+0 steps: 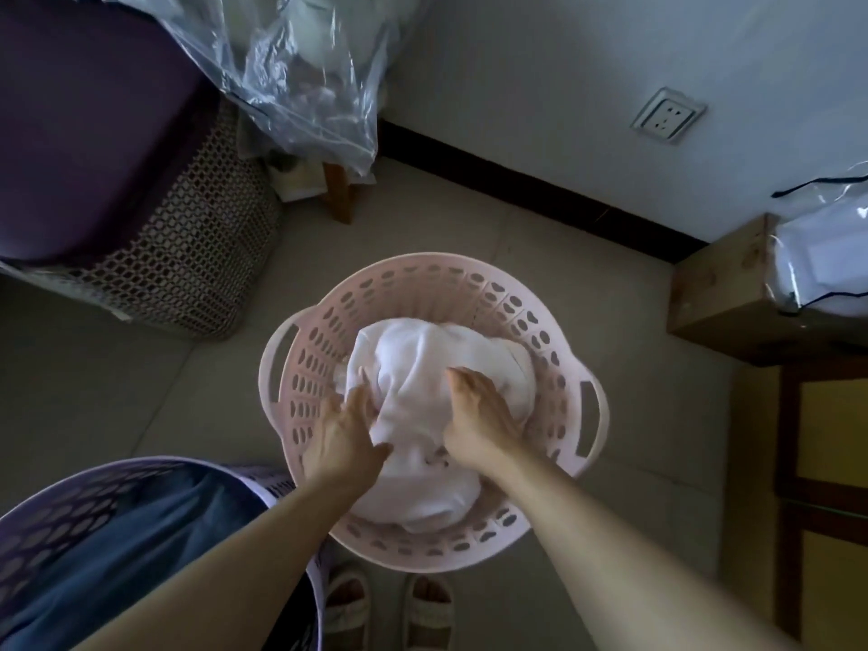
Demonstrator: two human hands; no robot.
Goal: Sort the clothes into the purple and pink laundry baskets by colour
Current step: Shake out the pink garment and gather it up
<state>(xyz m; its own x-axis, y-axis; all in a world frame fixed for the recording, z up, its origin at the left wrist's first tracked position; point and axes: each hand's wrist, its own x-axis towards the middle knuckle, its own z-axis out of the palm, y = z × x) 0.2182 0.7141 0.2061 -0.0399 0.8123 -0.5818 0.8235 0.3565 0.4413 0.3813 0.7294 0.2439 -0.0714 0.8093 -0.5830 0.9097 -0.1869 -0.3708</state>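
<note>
Both bare forearms reach forward and down, converging. The left hand [345,436] and the right hand [479,418] lie palm-down, near each other, fingers curled.

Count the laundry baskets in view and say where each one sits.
3. The pink basket sits centre floor, holding white clothes under both hands. The purple basket is bottom left with blue clothes. A lidded mesh hamper stands upper left. Others may be hidden.
</note>
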